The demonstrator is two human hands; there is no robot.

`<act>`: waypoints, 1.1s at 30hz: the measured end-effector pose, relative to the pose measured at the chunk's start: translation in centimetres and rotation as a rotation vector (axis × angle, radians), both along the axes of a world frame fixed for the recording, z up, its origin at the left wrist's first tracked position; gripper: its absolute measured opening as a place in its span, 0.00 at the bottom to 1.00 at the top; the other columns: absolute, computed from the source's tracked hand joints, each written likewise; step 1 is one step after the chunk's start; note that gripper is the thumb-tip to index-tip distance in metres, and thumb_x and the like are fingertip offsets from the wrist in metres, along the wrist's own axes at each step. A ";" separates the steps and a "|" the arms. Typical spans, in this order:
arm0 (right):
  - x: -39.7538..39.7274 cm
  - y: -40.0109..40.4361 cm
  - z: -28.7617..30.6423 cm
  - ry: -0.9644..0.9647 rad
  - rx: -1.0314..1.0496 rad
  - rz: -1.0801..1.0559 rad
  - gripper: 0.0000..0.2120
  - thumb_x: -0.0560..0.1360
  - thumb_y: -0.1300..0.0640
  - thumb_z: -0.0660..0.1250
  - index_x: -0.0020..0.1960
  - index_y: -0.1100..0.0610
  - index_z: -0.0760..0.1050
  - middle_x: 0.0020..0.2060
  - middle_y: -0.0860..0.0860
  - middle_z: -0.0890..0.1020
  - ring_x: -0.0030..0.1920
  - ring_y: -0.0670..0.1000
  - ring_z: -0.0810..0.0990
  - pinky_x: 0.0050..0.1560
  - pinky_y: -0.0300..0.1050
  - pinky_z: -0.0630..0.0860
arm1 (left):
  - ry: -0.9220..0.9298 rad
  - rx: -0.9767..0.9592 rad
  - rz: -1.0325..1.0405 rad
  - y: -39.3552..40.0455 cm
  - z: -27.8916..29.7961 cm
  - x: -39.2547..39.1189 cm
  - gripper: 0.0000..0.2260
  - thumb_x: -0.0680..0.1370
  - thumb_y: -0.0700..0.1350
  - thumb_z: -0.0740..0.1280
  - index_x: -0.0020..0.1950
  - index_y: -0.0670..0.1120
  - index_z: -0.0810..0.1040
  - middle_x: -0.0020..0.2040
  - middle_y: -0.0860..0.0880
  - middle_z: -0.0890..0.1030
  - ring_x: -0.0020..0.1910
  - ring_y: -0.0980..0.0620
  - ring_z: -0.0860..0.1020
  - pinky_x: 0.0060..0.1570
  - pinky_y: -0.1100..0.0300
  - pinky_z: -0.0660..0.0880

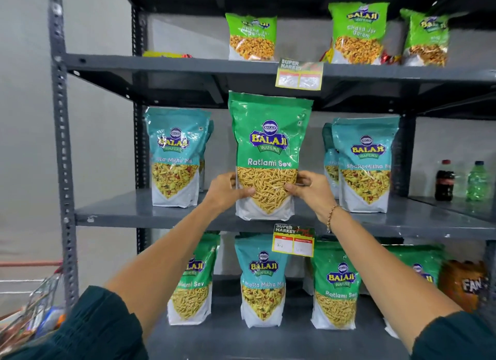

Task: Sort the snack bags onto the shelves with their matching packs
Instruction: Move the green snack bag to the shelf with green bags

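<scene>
A green Ratlami Sev bag (268,145) stands upright at the front edge of the middle shelf (128,212). My left hand (225,190) grips its lower left side and my right hand (311,187) grips its lower right side. Teal Khatta Mitha Mix bags stand left (174,155) and right (365,166) of it on the same shelf. On the lower shelf a teal Khatta Mitha Mix bag (264,281) stands between two green Ratlami Sev bags, one left (192,287) and one right (335,287). Light green Chana Jor Garam bags (252,37) line the top shelf.
A cola bottle (444,181) and a green bottle (477,182) stand on the neighbouring shelf at right. An orange bag (467,284) sits at lower right. A wire shopping cart (32,314) with goods is at lower left. Price tags (299,73) hang from shelf edges.
</scene>
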State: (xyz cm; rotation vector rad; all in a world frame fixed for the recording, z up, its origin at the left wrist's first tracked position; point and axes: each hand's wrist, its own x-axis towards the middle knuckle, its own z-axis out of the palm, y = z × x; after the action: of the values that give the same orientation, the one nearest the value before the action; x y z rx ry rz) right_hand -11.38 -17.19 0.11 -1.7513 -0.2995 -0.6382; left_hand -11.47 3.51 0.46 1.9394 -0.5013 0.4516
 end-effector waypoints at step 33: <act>-3.4 9.6 -28.5 0.366 0.164 0.009 0.21 0.60 0.66 0.77 0.51 0.65 0.78 0.45 0.52 0.80 0.42 0.45 0.80 0.45 0.32 0.77 | 0.464 0.047 0.140 10.3 -27.2 -2.2 0.22 0.63 0.43 0.78 0.49 0.43 0.70 0.51 0.34 0.77 0.52 0.39 0.77 0.55 0.47 0.75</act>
State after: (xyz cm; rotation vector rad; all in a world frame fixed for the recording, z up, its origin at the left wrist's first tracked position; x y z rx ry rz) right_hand -14.79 -7.62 -28.37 -1.6683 -0.0007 -0.3164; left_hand -13.68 13.84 -26.70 2.0491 -0.0770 0.0677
